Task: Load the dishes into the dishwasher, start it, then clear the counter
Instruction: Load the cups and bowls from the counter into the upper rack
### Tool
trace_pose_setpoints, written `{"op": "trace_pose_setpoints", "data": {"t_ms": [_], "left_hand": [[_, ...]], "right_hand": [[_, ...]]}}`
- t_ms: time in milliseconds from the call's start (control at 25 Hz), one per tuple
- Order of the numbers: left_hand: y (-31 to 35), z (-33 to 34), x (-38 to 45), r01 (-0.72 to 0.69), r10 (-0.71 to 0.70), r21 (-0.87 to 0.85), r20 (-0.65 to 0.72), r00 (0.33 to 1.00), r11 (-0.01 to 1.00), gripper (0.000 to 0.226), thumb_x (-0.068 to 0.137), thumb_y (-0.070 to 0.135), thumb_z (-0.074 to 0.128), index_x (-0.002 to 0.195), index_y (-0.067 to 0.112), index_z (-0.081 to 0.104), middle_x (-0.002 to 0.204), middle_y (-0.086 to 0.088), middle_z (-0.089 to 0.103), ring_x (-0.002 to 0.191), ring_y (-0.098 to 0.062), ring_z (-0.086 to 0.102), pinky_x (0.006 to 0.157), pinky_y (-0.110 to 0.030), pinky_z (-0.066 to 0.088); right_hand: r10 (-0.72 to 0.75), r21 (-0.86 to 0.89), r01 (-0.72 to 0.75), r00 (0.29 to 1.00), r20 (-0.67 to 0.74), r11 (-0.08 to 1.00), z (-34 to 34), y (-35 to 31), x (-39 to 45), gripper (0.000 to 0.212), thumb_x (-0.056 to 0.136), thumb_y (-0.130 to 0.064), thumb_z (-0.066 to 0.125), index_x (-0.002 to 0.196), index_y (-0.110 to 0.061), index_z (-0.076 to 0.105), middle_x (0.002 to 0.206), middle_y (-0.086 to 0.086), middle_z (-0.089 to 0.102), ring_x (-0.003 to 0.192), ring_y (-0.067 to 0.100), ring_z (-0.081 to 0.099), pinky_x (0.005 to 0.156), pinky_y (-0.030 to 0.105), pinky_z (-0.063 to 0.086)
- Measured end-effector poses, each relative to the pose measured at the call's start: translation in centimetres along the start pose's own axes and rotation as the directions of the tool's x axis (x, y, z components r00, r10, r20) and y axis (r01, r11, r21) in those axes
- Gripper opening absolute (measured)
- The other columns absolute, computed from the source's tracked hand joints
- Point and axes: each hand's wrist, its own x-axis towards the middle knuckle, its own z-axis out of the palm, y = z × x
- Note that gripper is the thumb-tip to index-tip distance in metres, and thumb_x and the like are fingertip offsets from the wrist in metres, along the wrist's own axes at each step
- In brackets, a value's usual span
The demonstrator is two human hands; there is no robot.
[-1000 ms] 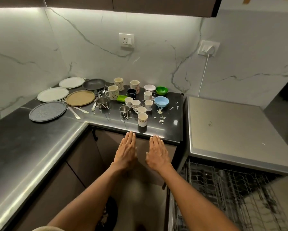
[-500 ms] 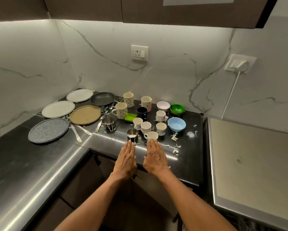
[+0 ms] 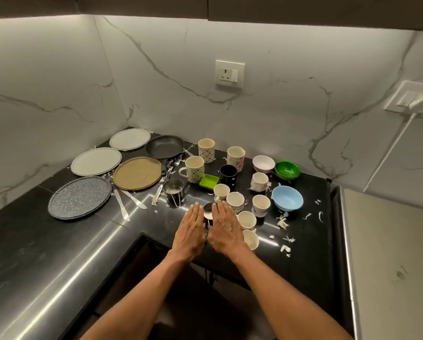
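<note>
Left hand (image 3: 189, 233) and right hand (image 3: 224, 230) flat, fingers straight, grasping nothing, flanking steel cup (image 3: 208, 214) on black counter (image 3: 58, 253). Mugs, bowls right of cup; plates, frying pan (image 3: 165, 146) left.

**No readable writing**

Nothing legible is showing anywhere. The patterned mugs (image 3: 206, 150) beyond the left hand (image 3: 190, 233) are carrying only decorative motifs, and the wall socket (image 3: 229, 74) far above the right hand (image 3: 224, 231) is bearing no marking that can be made out.
</note>
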Motion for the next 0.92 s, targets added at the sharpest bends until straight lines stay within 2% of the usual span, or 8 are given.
{"op": "trace_pose_setpoints", "data": {"t_ms": [200,360,560,760,920], "left_hand": [[-3.8,-1.7,3.5,-0.003,0.003,0.006,-0.044,0.999,1.0,0.062,0.104,0.022,0.029,0.156,0.0,0.002,0.166,-0.016,-0.001,0.154,-0.022,-0.004,0.12,-0.025,-0.01],[-6.9,-2.0,4.8,0.019,-0.02,-0.027,-0.028,0.999,0.999,0.06,0.105,0.019,0.031,0.157,0.002,0.004,0.166,-0.014,0.002,0.154,-0.02,-0.002,0.123,-0.027,-0.005],[-9.1,-1.8,6.4,0.046,-0.047,-0.054,-0.012,0.999,0.998,0.06,0.105,0.018,0.03,0.157,0.004,0.005,0.166,-0.012,0.004,0.154,-0.018,0.0,0.124,-0.027,-0.004],[-10.1,-2.0,9.3,0.059,-0.065,-0.091,-0.057,0.996,0.994,0.06,0.104,0.016,0.034,0.157,0.003,0.007,0.166,-0.013,0.004,0.154,-0.02,-0.001,0.125,-0.029,-0.002],[-10.6,-2.6,11.9,0.076,-0.084,-0.113,-0.07,0.994,0.991,0.062,0.103,0.011,0.036,0.157,0.002,0.007,0.166,-0.014,0.005,0.154,-0.021,0.001,0.123,-0.027,-0.004]], "right_hand": [[0.001,-0.026,0.0,0.999,0.033,1.0,0.6,-2.2,5.0,0.071,0.099,-0.034,0.043,0.157,-0.003,0.017,0.165,0.016,0.015,0.154,0.026,0.009,0.124,0.035,0.001],[0.005,-0.041,-0.001,0.995,0.096,0.999,1.6,-3.9,7.5,0.069,0.101,-0.034,0.039,0.158,-0.003,0.016,0.166,0.016,0.014,0.154,0.026,0.008,0.126,0.038,0.003],[-0.006,-0.062,0.016,0.987,0.161,0.998,2.5,-4.7,10.2,0.069,0.103,-0.034,0.037,0.159,-0.004,0.01,0.167,0.015,0.007,0.155,0.025,0.002,0.123,0.035,-0.004],[-0.031,-0.04,0.038,0.987,0.155,0.998,3.0,-4.0,14.3,0.071,0.1,-0.03,0.045,0.158,-0.004,0.015,0.166,0.016,0.012,0.155,0.025,0.007,0.124,0.036,0.001],[-0.042,0.008,0.041,0.998,0.054,0.999,2.8,-3.6,18.2,0.074,0.089,-0.027,0.057,0.153,-0.003,0.029,0.159,0.019,0.03,0.149,0.03,0.024,0.125,0.038,0.016]]}}
